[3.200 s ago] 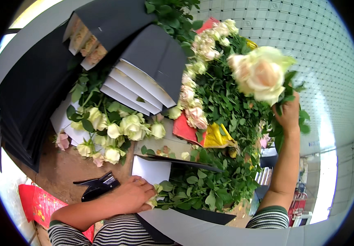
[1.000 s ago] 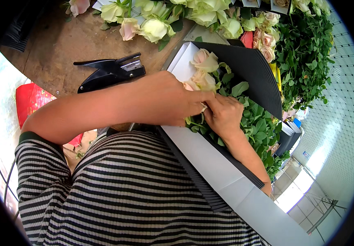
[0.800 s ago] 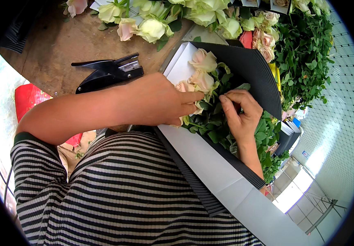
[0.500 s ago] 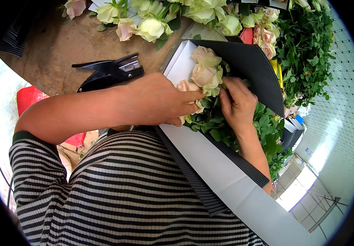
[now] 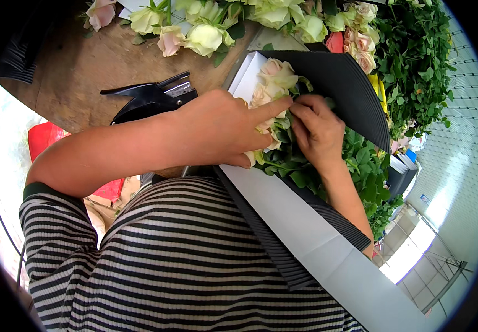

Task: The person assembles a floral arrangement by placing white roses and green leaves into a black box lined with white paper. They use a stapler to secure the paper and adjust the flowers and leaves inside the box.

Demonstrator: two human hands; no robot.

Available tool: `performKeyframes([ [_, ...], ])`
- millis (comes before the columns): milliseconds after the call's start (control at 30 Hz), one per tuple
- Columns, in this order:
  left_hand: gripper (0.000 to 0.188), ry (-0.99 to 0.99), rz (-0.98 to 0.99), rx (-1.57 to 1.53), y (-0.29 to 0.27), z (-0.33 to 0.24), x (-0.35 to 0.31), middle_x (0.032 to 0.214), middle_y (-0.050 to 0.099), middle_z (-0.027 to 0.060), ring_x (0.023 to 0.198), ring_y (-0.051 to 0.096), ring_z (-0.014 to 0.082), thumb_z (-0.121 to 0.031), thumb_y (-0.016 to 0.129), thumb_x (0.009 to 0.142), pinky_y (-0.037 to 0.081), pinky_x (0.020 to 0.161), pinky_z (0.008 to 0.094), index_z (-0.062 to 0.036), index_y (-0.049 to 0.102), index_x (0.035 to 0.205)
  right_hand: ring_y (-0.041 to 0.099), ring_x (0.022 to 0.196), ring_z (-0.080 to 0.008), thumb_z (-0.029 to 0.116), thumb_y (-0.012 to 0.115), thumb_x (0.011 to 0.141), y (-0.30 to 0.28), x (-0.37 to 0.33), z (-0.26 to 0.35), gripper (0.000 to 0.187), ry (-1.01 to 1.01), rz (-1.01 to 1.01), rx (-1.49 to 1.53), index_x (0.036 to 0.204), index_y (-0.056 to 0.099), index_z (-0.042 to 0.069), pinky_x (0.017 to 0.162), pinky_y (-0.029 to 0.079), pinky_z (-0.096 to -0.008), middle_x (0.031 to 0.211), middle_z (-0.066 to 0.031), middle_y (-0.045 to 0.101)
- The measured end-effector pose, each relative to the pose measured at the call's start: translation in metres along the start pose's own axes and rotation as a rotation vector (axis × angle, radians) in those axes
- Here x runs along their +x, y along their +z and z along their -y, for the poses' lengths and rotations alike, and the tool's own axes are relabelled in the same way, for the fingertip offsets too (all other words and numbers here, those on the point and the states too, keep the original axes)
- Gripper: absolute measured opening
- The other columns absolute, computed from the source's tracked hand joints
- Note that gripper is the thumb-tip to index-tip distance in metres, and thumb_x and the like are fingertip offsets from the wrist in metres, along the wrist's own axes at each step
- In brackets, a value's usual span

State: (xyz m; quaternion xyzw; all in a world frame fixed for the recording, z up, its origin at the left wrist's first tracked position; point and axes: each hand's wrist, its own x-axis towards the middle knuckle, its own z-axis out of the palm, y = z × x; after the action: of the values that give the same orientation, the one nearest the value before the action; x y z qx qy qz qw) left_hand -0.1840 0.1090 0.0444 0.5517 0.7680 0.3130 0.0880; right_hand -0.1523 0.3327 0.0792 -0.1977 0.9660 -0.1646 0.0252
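A bunch of pale pink and cream roses lies on white paper and black corrugated cardboard, its leafy stems running toward the lower right. My left hand rests over the near side of the blooms, index finger stretched across them and thumb low on the paper's edge. On the other side of the bunch, my right hand has its fingers bent and thumb and forefinger drawn together by the flower heads. What these fingers pinch, if anything, is hidden. The fingertips of both hands nearly meet.
A black stapler lies on the brown wooden table, left of the bunch. Loose cream and pink roses lie along the far side. At the right stands a mass of green foliage beside a netted wall.
My left index finger has reached further across the blooms toward my right hand. The right hand's fingers have shifted slightly left and bent closer in. The whole view has shifted a little.
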Motion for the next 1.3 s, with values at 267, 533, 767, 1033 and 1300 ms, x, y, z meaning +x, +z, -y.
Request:
performKeyframes([
  [267, 0.037, -0.025, 0.02, -0.009, -0.002, -0.006, -0.001, 0.137, 0.041, 0.0114, 0.056, 0.06, 0.0148, -0.034, 0.076, 0.065, 0.044, 0.044, 0.0269, -0.0195, 0.066, 0.098, 0.063, 0.072, -0.0268, 0.003, 0.064, 0.075, 0.006, 0.009, -0.007, 0.023, 0.096, -0.026, -0.106, 0.096, 0.065, 0.011, 0.061, 0.051, -0.0351, 0.09, -0.0062, 0.063],
  [533, 0.039, -0.052, 0.076, -0.101, -0.003, -0.002, -0.005, 0.141, 0.037, 0.0108, 0.059, 0.062, 0.0175, -0.034, 0.073, 0.07, 0.047, 0.046, 0.0291, -0.0196, 0.065, 0.105, 0.063, 0.073, -0.0266, 0.0, 0.062, 0.073, 0.016, 0.003, -0.014, 0.024, 0.02, -0.133, -0.074, 0.094, 0.063, 0.01, 0.06, 0.051, -0.0362, 0.085, -0.0054, 0.062],
  [767, 0.045, -0.083, 0.245, -0.159, -0.015, 0.001, 0.004, 0.146, 0.03, 0.0117, 0.073, 0.067, 0.0244, -0.038, 0.072, 0.073, 0.054, 0.057, 0.0344, -0.0239, 0.063, 0.115, 0.063, 0.084, -0.0313, 0.004, 0.065, 0.076, -0.029, 0.0, -0.006, 0.039, 0.047, 0.111, 0.005, 0.115, 0.058, 0.004, 0.073, 0.052, -0.0363, 0.102, -0.0174, 0.061],
  [1033, 0.038, -0.074, 0.114, -0.237, -0.015, 0.007, 0.002, 0.142, 0.034, 0.0134, 0.07, 0.067, 0.029, -0.038, 0.069, 0.076, 0.054, 0.055, 0.0371, -0.0207, 0.064, 0.109, 0.068, 0.08, -0.0266, 0.007, 0.058, 0.086, -0.223, -0.051, 0.027, 0.011, -0.565, 0.051, 0.848, 0.082, 0.065, -0.001, 0.055, 0.053, -0.0277, 0.093, -0.02, 0.067],
  [1300, 0.069, -0.412, 0.059, -1.318, -0.011, 0.033, 0.014, 0.125, 0.053, 0.0089, 0.082, 0.052, 0.0136, -0.056, 0.046, 0.09, 0.044, 0.062, 0.0277, -0.006, 0.041, 0.137, 0.065, 0.074, -0.0244, -0.006, 0.065, 0.065, -0.157, -0.006, 0.013, 0.026, -0.035, -0.128, 0.245, 0.092, 0.064, -0.006, 0.064, 0.051, -0.0291, 0.084, -0.0167, 0.068],
])
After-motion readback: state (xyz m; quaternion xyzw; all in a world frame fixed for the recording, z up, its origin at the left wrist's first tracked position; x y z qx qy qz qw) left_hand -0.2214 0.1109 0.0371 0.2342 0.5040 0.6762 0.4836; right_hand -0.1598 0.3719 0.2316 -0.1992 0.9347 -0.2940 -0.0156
